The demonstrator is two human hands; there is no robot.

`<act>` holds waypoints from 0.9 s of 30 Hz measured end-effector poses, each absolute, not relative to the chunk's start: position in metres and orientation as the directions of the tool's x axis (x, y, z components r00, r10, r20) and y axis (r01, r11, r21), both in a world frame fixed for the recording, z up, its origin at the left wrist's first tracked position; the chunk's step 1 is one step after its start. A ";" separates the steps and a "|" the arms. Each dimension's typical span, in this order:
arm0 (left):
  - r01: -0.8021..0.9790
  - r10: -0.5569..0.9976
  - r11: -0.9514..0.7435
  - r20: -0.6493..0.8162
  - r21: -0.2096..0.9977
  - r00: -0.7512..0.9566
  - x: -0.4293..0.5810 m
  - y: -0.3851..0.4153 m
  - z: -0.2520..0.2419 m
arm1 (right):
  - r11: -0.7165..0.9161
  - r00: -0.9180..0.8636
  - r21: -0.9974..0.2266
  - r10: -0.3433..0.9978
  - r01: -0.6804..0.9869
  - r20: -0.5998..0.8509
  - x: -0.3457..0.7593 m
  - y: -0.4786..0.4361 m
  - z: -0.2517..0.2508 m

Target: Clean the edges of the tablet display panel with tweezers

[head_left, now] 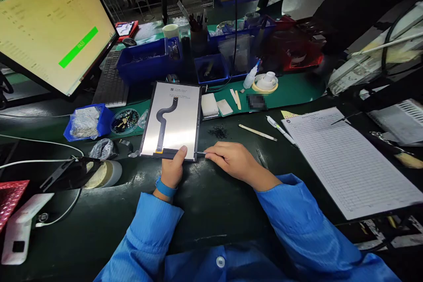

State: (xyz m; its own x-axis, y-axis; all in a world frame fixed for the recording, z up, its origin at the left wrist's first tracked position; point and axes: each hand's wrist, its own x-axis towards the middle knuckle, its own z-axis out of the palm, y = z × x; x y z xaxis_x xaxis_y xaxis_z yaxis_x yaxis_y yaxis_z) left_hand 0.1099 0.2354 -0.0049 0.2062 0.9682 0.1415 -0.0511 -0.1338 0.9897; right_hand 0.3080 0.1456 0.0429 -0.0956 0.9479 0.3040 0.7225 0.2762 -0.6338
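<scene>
Panel (183,119) in pinch of left fingers (179,156), slim tool (201,153), perhaps tweezers, likewise between right fingers (218,150) at panel edge.

room between right hand (236,161) and pen (282,131)

Dark bench (224,211) bears a printed sheet (350,158), pen (280,130), pale stick (257,132); also, apparently, loose black scraps (218,131).
</scene>
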 end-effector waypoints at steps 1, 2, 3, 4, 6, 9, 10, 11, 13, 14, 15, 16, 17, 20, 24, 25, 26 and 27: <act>-0.045 0.968 -0.133 0.139 0.990 0.207 0.110 0.235 -0.005 | 0.263 -0.087 -0.644 0.952 0.718 0.292 0.308 0.145 0.043; -0.036 0.970 -0.126 0.131 0.991 0.206 0.110 0.235 -0.004 | 0.244 -0.070 -0.664 0.958 0.707 0.278 0.307 0.145 0.043; -0.027 0.971 -0.116 0.119 0.993 0.206 0.110 0.235 -0.004 | 0.220 -0.046 -0.688 0.964 0.691 0.263 0.306 0.145 0.044; -0.018 0.972 -0.108 0.109 0.994 0.207 0.109 0.235 -0.004 | 0.200 -0.022 -0.711 0.968 0.674 0.252 0.306 0.145 0.044; -0.013 0.973 -0.108 0.109 0.994 0.201 0.109 0.235 -0.003 | 0.193 -0.005 -0.727 0.968 0.659 0.252 0.305 0.145 0.044; -0.021 0.973 -0.129 0.130 0.991 0.192 0.110 0.235 -0.001 | 0.251 -0.063 -0.675 0.955 0.694 0.291 0.306 0.145 0.043; -0.019 0.974 -0.126 0.128 0.992 0.188 0.110 0.235 -0.001 | 0.263 -0.082 -0.656 0.952 0.708 0.293 0.307 0.146 0.043; -0.017 0.975 -0.120 0.122 0.993 0.188 0.110 0.235 0.000 | 0.265 -0.092 -0.643 0.953 0.719 0.290 0.307 0.146 0.044; -0.017 0.976 -0.103 0.105 0.994 0.189 0.110 0.234 0.001 | 0.249 -0.078 -0.653 0.957 0.716 0.280 0.307 0.145 0.045; -0.019 0.977 -0.096 0.098 0.995 0.190 0.110 0.234 0.001 | 0.235 -0.057 -0.673 0.959 0.701 0.276 0.306 0.145 0.045; -0.023 0.977 -0.094 0.097 0.995 0.190 0.110 0.234 0.001 | 0.223 -0.033 -0.696 0.961 0.683 0.275 0.306 0.145 0.046; -0.027 0.977 -0.097 0.101 0.995 0.189 0.110 0.234 0.001 | 0.214 -0.014 -0.716 0.961 0.665 0.275 0.305 0.145 0.047; -0.026 0.976 -0.102 0.105 0.994 0.190 0.110 0.234 0.002 | 0.211 -0.002 -0.728 0.961 0.653 0.277 0.305 0.145 0.047; -0.027 0.975 -0.115 0.118 0.993 0.189 0.111 0.234 0.002 | 0.229 -0.013 -0.728 0.957 0.647 0.289 0.305 0.146 0.048; -0.023 0.976 -0.098 0.100 0.995 0.193 0.110 0.235 -0.001 | 0.198 0.020 -0.754 0.963 0.627 0.270 0.306 0.147 0.049; -0.024 0.976 -0.095 0.098 0.995 0.194 0.110 0.235 -0.002 | 0.178 0.037 -0.763 0.966 0.622 0.256 0.306 0.147 0.050; -0.025 0.976 -0.095 0.098 0.995 0.193 0.109 0.235 -0.002 | 0.158 0.054 -0.771 0.969 0.616 0.242 0.306 0.146 0.051; -0.026 0.977 -0.097 0.100 0.995 0.189 0.109 0.236 -0.003 | 0.139 0.070 -0.780 0.971 0.610 0.228 0.306 0.146 0.051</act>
